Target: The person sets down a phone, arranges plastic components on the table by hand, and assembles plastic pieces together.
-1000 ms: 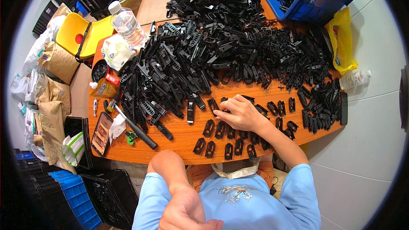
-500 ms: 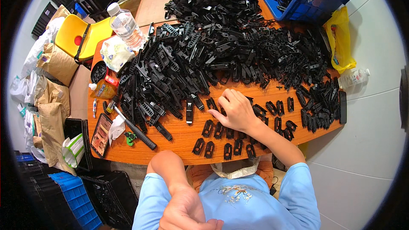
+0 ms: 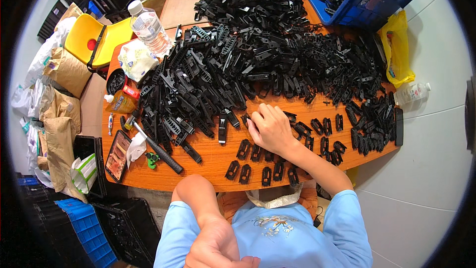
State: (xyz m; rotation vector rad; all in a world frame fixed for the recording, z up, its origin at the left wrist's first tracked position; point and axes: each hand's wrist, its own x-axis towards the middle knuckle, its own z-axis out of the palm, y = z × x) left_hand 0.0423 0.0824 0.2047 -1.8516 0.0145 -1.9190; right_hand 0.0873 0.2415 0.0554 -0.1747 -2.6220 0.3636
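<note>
Nearest to me, the person's bare left hand (image 3: 218, 249) curls before a light-blue shirt (image 3: 307, 238), cut off by the lower edge, so I can't tell whether its grip holds anything. Beyond it, on an orange-brown wood-grain table (image 3: 213, 161), lie small black oblong slotted plastic pieces (image 3: 267, 175) in loose rows, most with the long axis running away from the person, the leftmost leaning its far end rightward. Past those, the bare right hand (image 3: 270, 129) bends low, thumb and fingers narrowly set at a mostly hidden black plastic piece (image 3: 245, 119); whether it is pinched, I can't tell. Left of that, a flat black plastic bar (image 3: 222, 130) points almost straight away. Farther off spreads a heap of black plastic parts (image 3: 277, 52), with a tilted blue plastic crate (image 3: 379, 2) at far right
</note>
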